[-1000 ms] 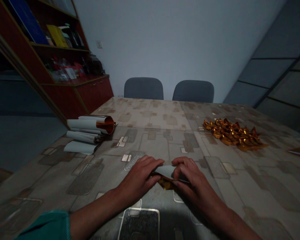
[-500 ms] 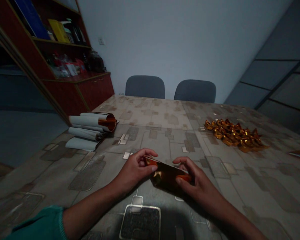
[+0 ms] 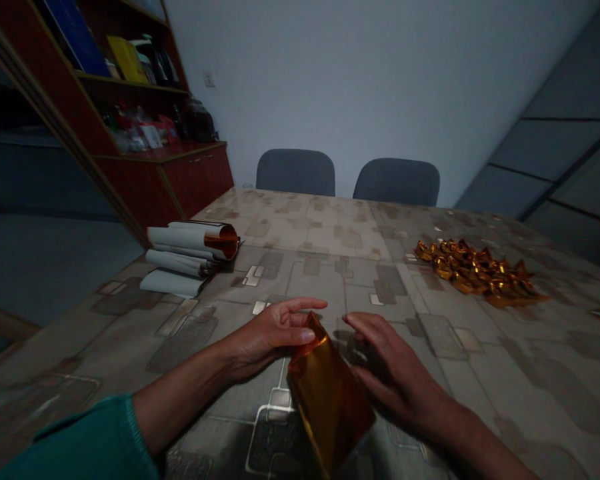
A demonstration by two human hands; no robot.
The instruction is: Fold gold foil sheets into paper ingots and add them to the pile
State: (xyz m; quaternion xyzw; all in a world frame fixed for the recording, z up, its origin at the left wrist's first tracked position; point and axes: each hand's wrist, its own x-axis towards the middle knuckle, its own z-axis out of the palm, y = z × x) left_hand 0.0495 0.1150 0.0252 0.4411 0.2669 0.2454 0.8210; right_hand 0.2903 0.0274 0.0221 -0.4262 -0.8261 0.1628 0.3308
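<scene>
Sleeve: teal, on left arm, lower left.
Blue item: upright on upper shelf; any print too dark to read.
Yellow item: same shelf, to the right, leaning; lettering not readable.
Bags: clear and red packaging on the level below; print too small and dim to read.
Sheet stack: pale-backed, curled, gold-orange inside, far left on patterned table.
Dark jar: on red cabinet, next to bags.
Left hand: gripping foil's upper left corner, thumb on gold face, index extended above.
Left chair: grey back, behind table.
Foil: gold, folded, tilted, front centre between hands, lower tip toward wearer.
Right hand: fingers curled but apart, nothing clamped; thumb by foil's right edge, contact can't tell.
Right chair: grey back, behind table.
Foil pile: many gold folded pieces grouped together on table, well apart from hands.
</scene>
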